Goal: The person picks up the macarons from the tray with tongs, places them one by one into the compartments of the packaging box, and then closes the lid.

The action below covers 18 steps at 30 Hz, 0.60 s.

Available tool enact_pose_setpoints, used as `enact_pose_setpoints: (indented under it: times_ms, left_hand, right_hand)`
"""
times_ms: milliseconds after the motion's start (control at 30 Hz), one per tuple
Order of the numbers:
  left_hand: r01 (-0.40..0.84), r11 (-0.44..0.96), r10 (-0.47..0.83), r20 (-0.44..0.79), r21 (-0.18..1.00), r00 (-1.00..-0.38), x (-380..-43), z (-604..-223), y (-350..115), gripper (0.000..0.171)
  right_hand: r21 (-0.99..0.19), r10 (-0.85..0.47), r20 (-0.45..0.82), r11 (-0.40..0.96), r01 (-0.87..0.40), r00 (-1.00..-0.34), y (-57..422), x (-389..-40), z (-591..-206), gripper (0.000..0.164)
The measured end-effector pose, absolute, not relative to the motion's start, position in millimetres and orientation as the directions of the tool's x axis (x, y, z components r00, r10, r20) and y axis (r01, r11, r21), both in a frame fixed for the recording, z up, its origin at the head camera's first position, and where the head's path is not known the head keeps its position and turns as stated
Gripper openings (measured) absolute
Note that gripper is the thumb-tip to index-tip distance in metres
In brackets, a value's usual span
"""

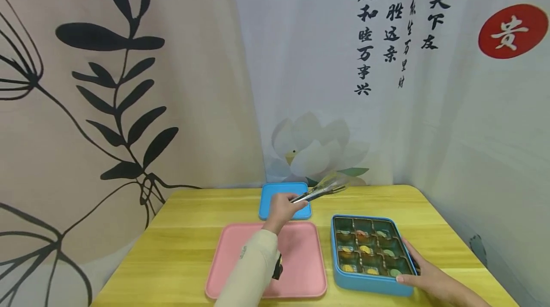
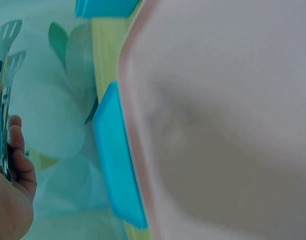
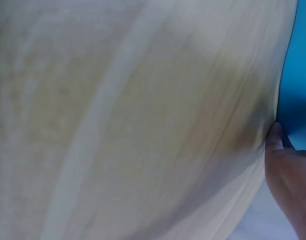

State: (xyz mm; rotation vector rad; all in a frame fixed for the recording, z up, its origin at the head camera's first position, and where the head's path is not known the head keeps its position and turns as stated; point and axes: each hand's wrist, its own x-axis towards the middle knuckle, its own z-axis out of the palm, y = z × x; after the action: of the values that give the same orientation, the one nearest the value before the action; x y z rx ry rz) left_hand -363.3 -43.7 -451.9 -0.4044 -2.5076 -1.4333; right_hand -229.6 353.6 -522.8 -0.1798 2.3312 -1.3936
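My left hand (image 1: pixel 282 210) grips a pair of metal serving tongs (image 1: pixel 320 191), raised above the far edge of the pink tray (image 1: pixel 302 249). Slotted ends of the tongs show in the left wrist view, where curled fingers (image 2: pixel 23 170) wrap the handles. On the tray lies a small dark item with some yellow (image 1: pixel 278 267), partly hidden by the sleeve. At the right, my right hand (image 1: pixel 434 276) holds the near right corner of a blue compartment box (image 1: pixel 371 285), thumb at the front and fingers along the side. Small yellow, green and reddish pieces sit in its compartments.
Behind the pink tray lies a small blue tray or lid (image 1: pixel 268 197), partly covered by the left hand. Everything stands on a yellow wood-grain table (image 1: pixel 172 249). A printed curtain (image 1: pixel 206 82) hangs along its back edge.
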Motion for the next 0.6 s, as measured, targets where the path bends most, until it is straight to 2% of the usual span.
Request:
enact_pose_setpoints:
  times_ms: [167, 300, 500, 600]
  left_hand:
    - [0.35, 0.489, 0.026, 0.388, 0.799, -0.921, -366.5, -437.6, -73.7, 0.021]
    - [0.344, 0.53, -0.055, 0.436, 0.775, -0.898, -369.5, -427.2, -98.0, 0.025]
    - [0.298, 0.529, -0.18, 0.448, 0.794, -0.876, -372.1, -416.8, -137.7, 0.025]
    - [0.262, 0.537, -0.248, 0.447, 0.802, -0.86, -372.6, -415.5, -160.2, 0.026]
  right_hand:
    - [-0.864, -0.319, -0.29, 0.493, 0.103, -0.902, 350.9, -226.6, -519.1, 0.099]
    - [-0.861, -0.326, -0.297, 0.498, 0.104, -0.897, 362.0, -237.0, -534.3, 0.099]
    - [-0.875, -0.346, -0.286, 0.474, 0.097, -0.894, 379.1, -253.9, -561.4, 0.1]
    - [-0.874, -0.367, -0.288, 0.478, 0.086, -0.885, 377.3, -252.5, -558.3, 0.097]
